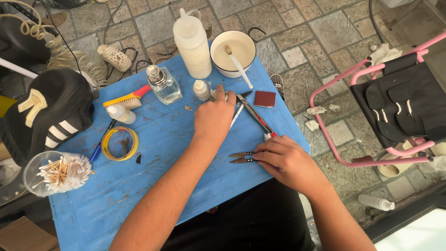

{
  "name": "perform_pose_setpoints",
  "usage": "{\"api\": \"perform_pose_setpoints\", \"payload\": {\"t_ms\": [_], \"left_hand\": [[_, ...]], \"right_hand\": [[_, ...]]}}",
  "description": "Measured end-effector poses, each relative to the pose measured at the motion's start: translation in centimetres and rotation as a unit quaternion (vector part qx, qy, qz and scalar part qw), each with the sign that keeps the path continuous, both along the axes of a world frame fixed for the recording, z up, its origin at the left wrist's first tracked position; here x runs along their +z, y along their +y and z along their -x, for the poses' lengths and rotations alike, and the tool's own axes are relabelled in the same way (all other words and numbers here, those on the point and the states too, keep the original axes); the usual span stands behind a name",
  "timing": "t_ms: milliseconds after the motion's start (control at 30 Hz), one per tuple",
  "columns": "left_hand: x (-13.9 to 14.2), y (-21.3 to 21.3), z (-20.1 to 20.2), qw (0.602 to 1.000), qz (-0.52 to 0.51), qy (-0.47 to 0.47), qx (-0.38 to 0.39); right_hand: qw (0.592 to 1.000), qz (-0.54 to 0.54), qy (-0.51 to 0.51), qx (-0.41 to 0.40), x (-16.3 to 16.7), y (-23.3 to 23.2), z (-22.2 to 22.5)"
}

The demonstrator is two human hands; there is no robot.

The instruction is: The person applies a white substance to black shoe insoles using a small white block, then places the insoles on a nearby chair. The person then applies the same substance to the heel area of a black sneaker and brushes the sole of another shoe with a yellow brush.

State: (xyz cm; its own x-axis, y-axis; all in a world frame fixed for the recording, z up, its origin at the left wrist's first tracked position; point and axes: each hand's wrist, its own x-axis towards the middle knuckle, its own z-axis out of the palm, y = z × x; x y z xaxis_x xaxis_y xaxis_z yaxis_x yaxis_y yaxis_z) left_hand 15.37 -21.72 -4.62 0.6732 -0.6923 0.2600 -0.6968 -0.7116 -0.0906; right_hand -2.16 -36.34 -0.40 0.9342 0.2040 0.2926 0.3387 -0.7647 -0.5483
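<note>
My left hand (214,116) reaches across a blue plastic table (153,181) and its fingers rest on something small beside a little white bottle (201,89); what it grips is hidden. My right hand (287,160) lies near the table's right edge with its fingers on the handle end of small bronze-coloured snips (241,157), whose blades point left. A red-and-black utility knife (256,115) and a thin white stick (236,116) lie between the two hands.
At the far edge stand a tall white squeeze bottle (192,42), a white bowl (232,52) with a spatula, and a glass pump bottle (164,85). A brush (126,98), tape roll (120,142), cotton-swab cup (58,173) and black shoe (49,111) are left. A pink rack (371,116) stands right.
</note>
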Motion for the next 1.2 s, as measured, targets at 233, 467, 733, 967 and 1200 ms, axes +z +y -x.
{"api": "perform_pose_setpoints", "payload": {"t_ms": [233, 467, 733, 967, 1200], "left_hand": [[3.1, 1.2, 2.8, 0.994, 0.103, 0.047, -0.003], [5.7, 0.9, 7.1, 0.943, 0.271, 0.187, -0.038], [2.7, 0.2, 9.3, 0.943, 0.217, 0.202, -0.151], [-0.1, -1.5, 11.1, 0.963, 0.202, 0.120, -0.130], [0.4, 1.0, 11.2, 0.941, 0.274, 0.159, -0.123]], "right_hand": [[0.997, -0.057, 0.032, 0.039, -0.5, -0.6, 0.8], [1.000, -0.030, 0.005, -0.001, -0.9, -1.3, 2.9], [0.984, -0.132, 0.034, -0.112, -0.8, -6.7, 6.2], [0.949, -0.094, 0.010, -0.302, -3.5, -7.9, 4.5], [0.953, 0.036, -0.046, -0.296, -5.9, -7.3, 1.7]]}}
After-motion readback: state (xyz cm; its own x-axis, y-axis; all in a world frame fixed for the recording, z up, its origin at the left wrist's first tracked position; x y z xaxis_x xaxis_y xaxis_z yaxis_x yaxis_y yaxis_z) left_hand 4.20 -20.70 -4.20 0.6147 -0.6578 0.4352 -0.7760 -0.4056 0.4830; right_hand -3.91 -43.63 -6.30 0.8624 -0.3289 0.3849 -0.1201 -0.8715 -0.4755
